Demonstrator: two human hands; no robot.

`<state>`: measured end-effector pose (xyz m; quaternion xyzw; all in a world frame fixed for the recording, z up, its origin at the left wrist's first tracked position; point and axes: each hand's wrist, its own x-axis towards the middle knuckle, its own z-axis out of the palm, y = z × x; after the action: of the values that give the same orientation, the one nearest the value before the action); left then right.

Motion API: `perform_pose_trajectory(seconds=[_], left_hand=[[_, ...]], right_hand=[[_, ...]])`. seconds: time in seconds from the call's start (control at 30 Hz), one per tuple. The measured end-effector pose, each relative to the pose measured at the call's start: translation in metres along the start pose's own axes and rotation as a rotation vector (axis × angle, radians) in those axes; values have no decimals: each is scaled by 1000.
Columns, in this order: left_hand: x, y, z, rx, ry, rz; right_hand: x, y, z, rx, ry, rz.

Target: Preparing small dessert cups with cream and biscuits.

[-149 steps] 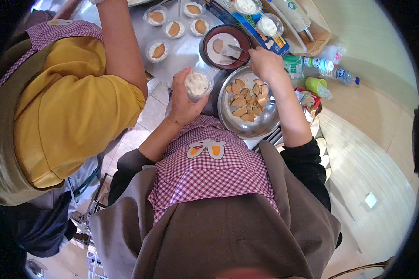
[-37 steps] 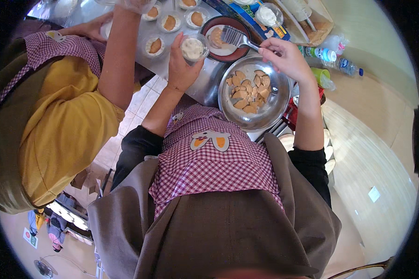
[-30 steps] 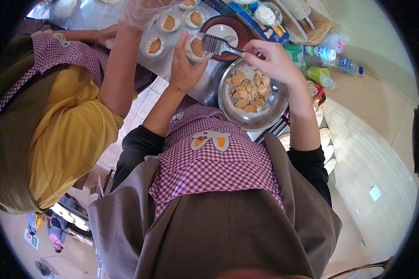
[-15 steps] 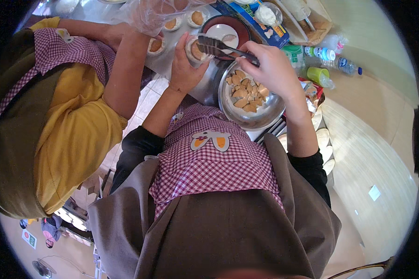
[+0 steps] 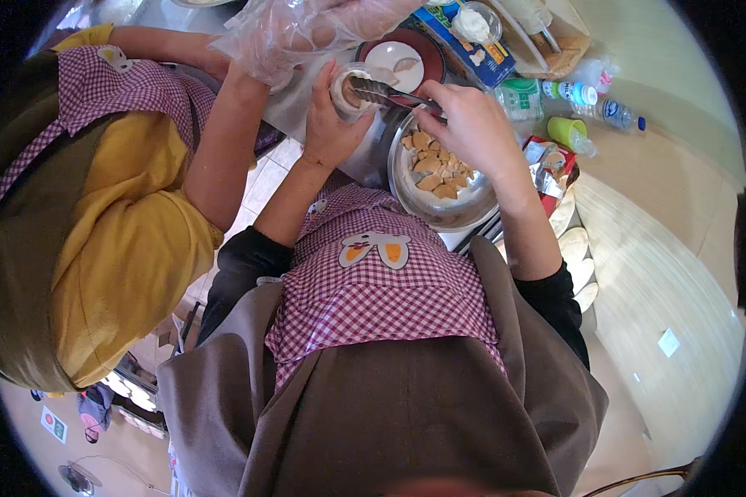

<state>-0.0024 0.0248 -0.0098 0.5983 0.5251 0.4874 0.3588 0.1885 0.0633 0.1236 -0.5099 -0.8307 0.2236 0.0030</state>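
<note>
My left hand (image 5: 330,128) is wrapped round a small round cup (image 5: 337,98) with something brownish inside. In my right hand (image 5: 471,124) is a pair of dark metal tongs (image 5: 394,97), their tips at the mouth of the cup. Whether the tongs grip a piece there is hard to make out. Below my right wrist stands a metal bowl (image 5: 466,220) with several brown biscuit pieces (image 5: 438,170). Just beyond the cup is a white dish (image 5: 383,58) on a dark red-brown plate (image 5: 431,48).
On the left, a co-worker's hand in a clear plastic glove (image 5: 315,35) reaches over the table close to my left hand. Far right are a blue box (image 5: 464,50), a cup of white cream (image 5: 475,25), a wooden tray (image 5: 568,54), bottles (image 5: 613,112), a yellow-green cup (image 5: 562,131) and a red packet (image 5: 549,170).
The tongs' tips have moved slightly left and down into the cup's mouth. The co-worker's gloved hand has spread rightward, covering the other cups behind mine.
</note>
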Motion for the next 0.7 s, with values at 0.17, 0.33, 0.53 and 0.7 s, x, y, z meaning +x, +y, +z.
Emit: perform_pose_trajectory(seconds=[0.17,0.33,0.53,0.7], left_hand=[[-5,-6,3,55,2,-9],[-11,-14,5,23,88,-82],[-28,-41,-1,316,157,-129],[-36,-65,-6,332,93,-190]], right_hand=[[-4,-1,4,24,22,6],[-6,7,2,235,-5,70],[-12,34,12,307,121,149],[-8,52,28,144,103,248]])
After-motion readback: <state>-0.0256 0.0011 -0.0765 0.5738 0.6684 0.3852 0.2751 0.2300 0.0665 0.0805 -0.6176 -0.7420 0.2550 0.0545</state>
